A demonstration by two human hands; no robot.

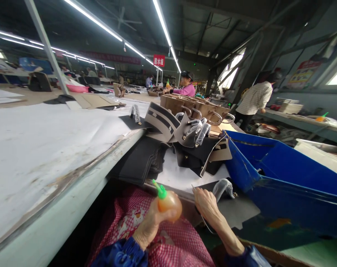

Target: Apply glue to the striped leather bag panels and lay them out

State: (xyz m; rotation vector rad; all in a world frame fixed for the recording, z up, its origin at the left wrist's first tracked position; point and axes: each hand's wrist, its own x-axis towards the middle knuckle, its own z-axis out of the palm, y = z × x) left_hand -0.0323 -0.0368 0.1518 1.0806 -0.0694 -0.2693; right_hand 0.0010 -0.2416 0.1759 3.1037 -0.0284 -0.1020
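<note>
My left hand [154,218] is wrapped round a squeeze bottle [170,207] of orange liquid. Its green nozzle points up and to the left, over my lap. Closed in a pinch, my right hand [207,205] has a thin pale tip [193,187] poking out above its fingers; a thin light line hangs below the wrist, and I cannot make out what is held. Right beside that hand lies a dark bag panel [240,211] with a plastic-wrapped handle [223,188]. Ahead are a stack of black panels [137,161] and a pile of handled flaps [194,129].
A long table [59,148] covered in white paper runs along the left. To the right stands a large blue bin [290,185]. Brown bags [193,105] with handles stand in a row farther back. One co-worker [187,89] sits beyond them; another person [254,96] stands at right.
</note>
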